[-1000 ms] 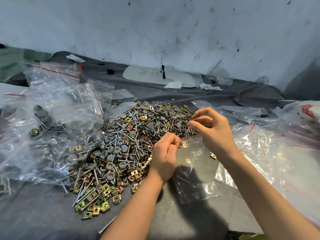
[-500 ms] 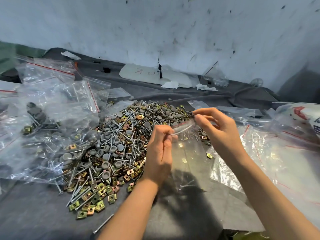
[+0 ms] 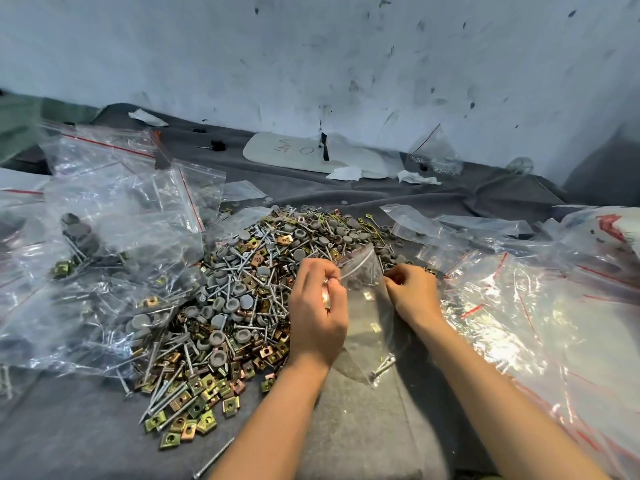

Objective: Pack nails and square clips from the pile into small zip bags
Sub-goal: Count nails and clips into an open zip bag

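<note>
Fingers (image 3: 330, 271) of both hands pinch zip bag (image 3: 367, 317) top, beside pile (image 3: 242, 299)

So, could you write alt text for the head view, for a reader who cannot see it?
A left hand and right hand pinch the top of a small clear zip bag over grey cloth, beside a pile of nails, square clips and grey caps.
</note>
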Motion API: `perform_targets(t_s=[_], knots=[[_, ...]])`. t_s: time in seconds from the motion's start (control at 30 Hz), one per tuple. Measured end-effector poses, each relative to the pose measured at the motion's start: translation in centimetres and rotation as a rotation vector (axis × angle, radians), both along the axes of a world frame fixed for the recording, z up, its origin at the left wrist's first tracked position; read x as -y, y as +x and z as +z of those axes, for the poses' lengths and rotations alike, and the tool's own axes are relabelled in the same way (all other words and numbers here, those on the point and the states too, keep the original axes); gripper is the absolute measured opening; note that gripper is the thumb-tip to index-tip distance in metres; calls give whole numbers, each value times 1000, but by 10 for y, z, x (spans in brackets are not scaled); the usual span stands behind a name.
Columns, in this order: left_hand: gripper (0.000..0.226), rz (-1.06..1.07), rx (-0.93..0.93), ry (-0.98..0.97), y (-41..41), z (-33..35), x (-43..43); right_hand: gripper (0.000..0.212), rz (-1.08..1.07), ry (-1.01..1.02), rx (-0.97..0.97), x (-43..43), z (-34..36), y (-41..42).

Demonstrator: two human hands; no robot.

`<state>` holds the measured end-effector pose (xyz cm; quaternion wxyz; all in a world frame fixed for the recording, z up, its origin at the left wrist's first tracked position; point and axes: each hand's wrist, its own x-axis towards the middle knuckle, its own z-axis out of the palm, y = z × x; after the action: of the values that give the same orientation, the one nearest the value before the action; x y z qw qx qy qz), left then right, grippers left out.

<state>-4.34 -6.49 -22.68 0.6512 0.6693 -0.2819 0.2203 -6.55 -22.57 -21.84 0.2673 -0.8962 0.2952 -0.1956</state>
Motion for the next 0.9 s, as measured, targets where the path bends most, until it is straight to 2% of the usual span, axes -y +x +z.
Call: perform_targets(t_s=[0.1,0.2,0.33,0.43,0.53,0.6,0.67,0.77,0.83,0.9], knots=[[15,7,11,-2,1,0,-1,13,-53,22,6,-1,0,8],[16,4,5,-2,1,-1,0,9,-2,39,0,-6,-1,11],[17,4,-3,-4,-1,1,-1,16,56,27,-38,-8,0,9],[16,20,9,4,-1,1,-2,17,167,-84,-126,-7,1,4],[13,19,-11,1,0,-1,0,3,261,-199,-161,-7,-2,-4],[12,-9,-35,13,1,-2,1,9,279,-246,-171,-6,-1,-11],[12,-69,-41,29,0,-2,2,8,208,-151,-35,-5,10,-17],[16,-123,0,30,-2,-1,3,6,144,68,288,-8,47,-25],[15,-151,16,29,-3,0,2,11,274,-28,398,-14,79,-30],[15,-174,37,35,-5,1,0,6,487,-266,351,-22,107,-35]])
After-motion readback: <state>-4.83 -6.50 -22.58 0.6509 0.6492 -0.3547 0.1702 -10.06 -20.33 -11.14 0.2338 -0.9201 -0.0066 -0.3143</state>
